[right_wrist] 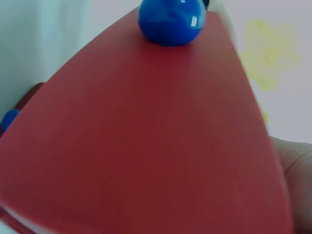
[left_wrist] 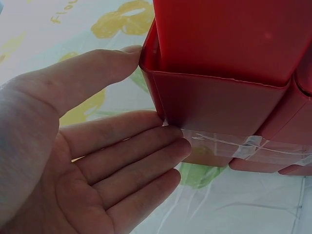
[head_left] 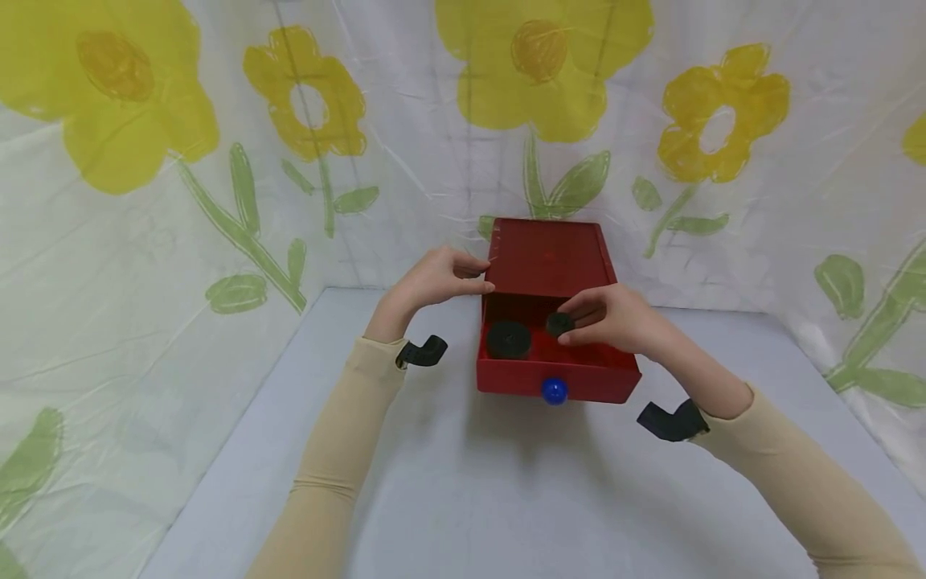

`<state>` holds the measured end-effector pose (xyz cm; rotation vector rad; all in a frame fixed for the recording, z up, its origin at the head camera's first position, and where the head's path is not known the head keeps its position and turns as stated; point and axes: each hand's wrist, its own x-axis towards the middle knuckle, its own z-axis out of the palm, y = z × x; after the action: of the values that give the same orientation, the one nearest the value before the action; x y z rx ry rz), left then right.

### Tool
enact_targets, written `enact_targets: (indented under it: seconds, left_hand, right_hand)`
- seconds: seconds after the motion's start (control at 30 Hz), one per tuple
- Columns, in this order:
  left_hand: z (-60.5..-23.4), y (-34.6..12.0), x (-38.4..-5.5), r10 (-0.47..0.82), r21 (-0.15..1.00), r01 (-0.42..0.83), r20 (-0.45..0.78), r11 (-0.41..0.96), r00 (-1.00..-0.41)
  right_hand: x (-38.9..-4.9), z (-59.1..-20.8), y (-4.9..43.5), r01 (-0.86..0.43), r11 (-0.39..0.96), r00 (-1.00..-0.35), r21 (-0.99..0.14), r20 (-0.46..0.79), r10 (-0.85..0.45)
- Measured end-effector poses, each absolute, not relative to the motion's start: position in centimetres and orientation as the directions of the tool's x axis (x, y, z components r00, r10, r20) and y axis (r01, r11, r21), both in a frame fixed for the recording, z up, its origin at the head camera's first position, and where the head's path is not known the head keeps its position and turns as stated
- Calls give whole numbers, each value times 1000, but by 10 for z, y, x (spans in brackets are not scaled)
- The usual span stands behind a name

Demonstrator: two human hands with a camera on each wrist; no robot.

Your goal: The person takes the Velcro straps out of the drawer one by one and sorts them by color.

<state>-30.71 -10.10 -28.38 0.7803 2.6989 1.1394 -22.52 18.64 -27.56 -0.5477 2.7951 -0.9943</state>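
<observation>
1. Now the right hand [head_left: 615,322] pinches a small dark disc [head_left: 559,324] between thumb and fingers, within the open red drawer [head_left: 517,375]; whether it touches the floor, I cannot tell.
2. Straight-fingered, the left hand [head_left: 437,277] touches the side of the red casing [head_left: 550,257].
3. Beside the small disc, a larger dark disc [head_left: 509,340] lies in the drawer.
4. A blue knob [head_left: 554,392] sits on its front.

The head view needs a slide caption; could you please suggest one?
Right hand holds small dark disc at open red drawer; left hand alongside.
</observation>
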Motion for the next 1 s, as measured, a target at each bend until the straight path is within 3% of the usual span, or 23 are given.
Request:
enact_targets:
  seconds: [1.0]
  left_hand:
    - [-287, -102, -307, 504, 704, 418, 97, 575, -858]
  right_hand:
    - [-202, -262, 242, -155, 737, -973, -658, -28, -229]
